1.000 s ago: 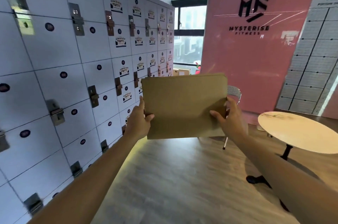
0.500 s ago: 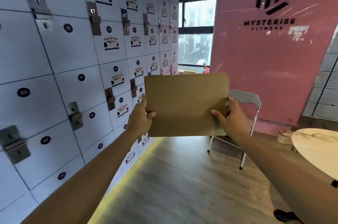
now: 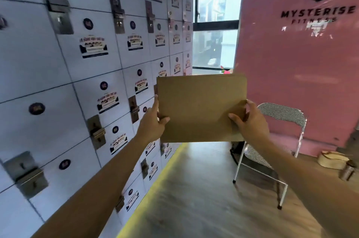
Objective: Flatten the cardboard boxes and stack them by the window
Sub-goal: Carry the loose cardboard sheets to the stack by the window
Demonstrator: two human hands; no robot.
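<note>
Carrying the flattened cardboard box [image 3: 201, 107] at arm's length, the person grips it from both short sides; the left hand [image 3: 153, 123] pinches the left edge with the thumb on the near face and the fingers behind, and the right hand [image 3: 247, 123] does the same on the right edge, thumb laid across the lower corner. Holding it by two opposite edges seems meant to keep the collapsed panels pressed together and stop them springing open on the way; the board stands upright, broad face toward the camera, long axis running left to right, top edge roughly level. It hangs in mid-air between the white locker wall [image 3: 77, 82] and the pink branded panel [image 3: 301, 63], directly in line with the window [image 3: 215, 43] beyond the end of the lockers. A folding metal chair [image 3: 272, 140] stands just to the right. Judging by this, the flattening is done for this box; what remains is setting it down by the window.
</note>
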